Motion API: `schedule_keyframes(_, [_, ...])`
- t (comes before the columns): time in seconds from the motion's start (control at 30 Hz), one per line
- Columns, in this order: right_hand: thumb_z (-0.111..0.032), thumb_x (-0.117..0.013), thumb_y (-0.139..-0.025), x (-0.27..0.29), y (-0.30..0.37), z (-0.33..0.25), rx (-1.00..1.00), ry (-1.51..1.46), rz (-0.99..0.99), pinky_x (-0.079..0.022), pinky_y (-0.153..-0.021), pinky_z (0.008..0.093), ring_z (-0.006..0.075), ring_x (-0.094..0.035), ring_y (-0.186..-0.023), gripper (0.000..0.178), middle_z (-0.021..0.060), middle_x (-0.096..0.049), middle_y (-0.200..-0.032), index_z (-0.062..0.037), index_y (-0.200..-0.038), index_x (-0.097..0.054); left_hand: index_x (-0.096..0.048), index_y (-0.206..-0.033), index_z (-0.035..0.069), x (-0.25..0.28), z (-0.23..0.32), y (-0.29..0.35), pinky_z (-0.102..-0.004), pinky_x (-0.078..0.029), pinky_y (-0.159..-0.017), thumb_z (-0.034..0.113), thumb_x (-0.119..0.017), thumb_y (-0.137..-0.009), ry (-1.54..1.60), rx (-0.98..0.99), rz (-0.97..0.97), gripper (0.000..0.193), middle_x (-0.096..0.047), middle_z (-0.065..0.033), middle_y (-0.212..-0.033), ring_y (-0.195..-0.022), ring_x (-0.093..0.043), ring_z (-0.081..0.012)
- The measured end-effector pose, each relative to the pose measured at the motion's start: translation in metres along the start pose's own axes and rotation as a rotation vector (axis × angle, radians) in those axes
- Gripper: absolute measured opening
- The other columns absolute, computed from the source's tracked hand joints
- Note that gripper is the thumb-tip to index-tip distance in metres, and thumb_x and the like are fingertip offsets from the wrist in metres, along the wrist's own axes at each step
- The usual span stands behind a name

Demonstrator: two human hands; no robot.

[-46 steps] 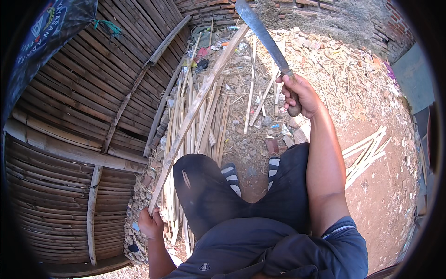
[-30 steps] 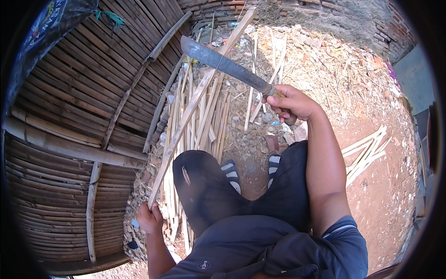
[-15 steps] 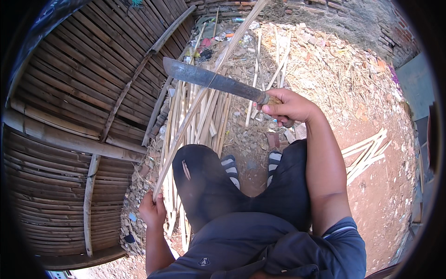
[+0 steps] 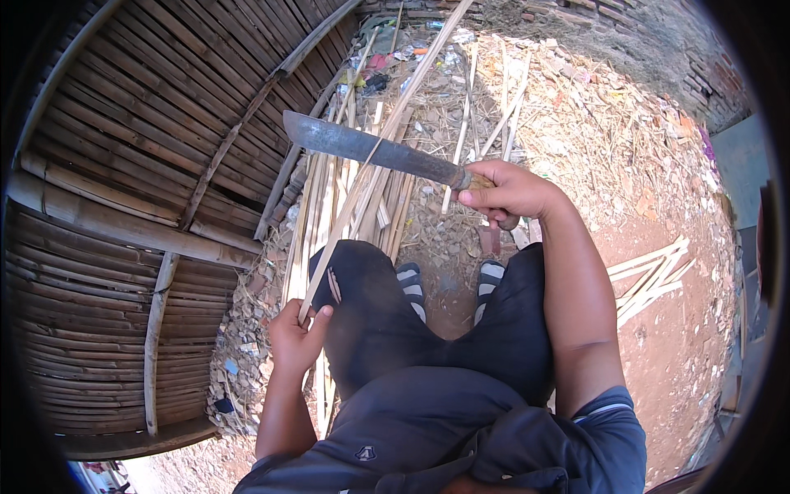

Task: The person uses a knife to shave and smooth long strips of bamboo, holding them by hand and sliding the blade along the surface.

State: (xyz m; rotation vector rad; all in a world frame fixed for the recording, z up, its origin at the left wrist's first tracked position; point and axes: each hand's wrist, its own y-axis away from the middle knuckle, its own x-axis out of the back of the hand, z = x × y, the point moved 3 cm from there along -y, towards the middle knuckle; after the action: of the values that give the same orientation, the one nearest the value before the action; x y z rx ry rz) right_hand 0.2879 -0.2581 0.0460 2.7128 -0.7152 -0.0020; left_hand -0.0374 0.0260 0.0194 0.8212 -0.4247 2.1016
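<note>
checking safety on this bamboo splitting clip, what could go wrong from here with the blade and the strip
1. The machete blade lies across the long bamboo strip that the left hand grips low down; a slip along the strip could run the blade toward those fingers.
2. The strip passes over the left knee, so a glancing cut might reach the leg.
3. The right hand works one-handed; loose bamboo strips and litter underfoot could upset footing.

one machete (image 4: 374,151), two hands (image 4: 506,189), two sandalled feet (image 4: 410,284)

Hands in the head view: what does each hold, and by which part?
Right hand grips the machete by its handle; left hand holds the long bamboo strip near its lower end.
</note>
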Motion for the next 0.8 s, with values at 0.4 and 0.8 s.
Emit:
schedule_keyframes(0.4, [-0.041,-0.077,-0.095,0.015,0.006,0.002,0.130,-0.075,0.114,-0.041,-0.045,0.0227,0.0043,-0.048,-0.052,0.041,-0.0048,-0.050,-0.066,-0.0078,-0.115,-0.064,-0.063,-0.088,-0.001,-0.013,0.019,-0.009,-0.0222,-0.039,-0.053,0.023,-0.083,-0.090,0.011,-0.067,0.011,0.031,-0.058,0.0007,-0.066,-0.060,-0.048,-0.0028])
schedule_keyframes(0.8, [-0.045,-0.075,-0.095,0.021,0.004,0.001,0.210,-0.169,0.151,-0.051,-0.054,0.0245,0.0059,-0.052,-0.055,0.047,-0.0036,-0.052,-0.067,-0.0055,-0.116,-0.062,-0.064,-0.085,0.000,-0.016,0.018,-0.013,-0.0229,-0.037,-0.051,0.024,-0.083,-0.089,0.025,-0.060,0.008,0.031,-0.056,0.0013,-0.060,-0.055,-0.045,-0.0031])
